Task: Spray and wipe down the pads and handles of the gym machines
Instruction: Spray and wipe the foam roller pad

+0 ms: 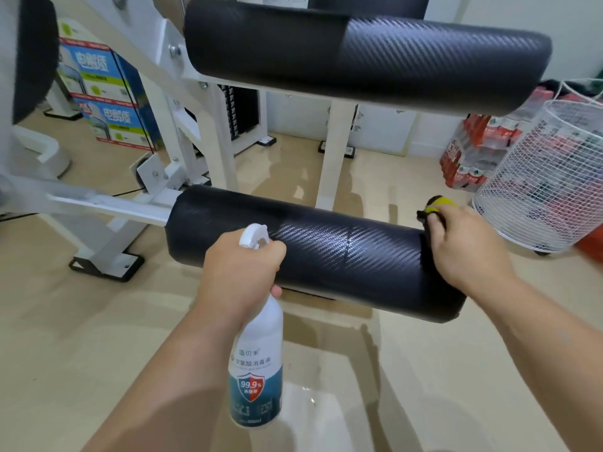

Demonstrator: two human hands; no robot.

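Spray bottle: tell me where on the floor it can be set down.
Bare floor lies below the lower roller pad, between your forearms. Another patch lies behind that pad, before the white uprights. Right is crowded: wire basket, bottled-water packs. Left: stacked boxes.

Open gap between upper pad point(375, 57) and lower roller point(326, 252); wire basket point(548, 177) near its right end.

Two hands point(241, 272) point(470, 252), one spray bottle point(257, 353), one cloth point(435, 207)
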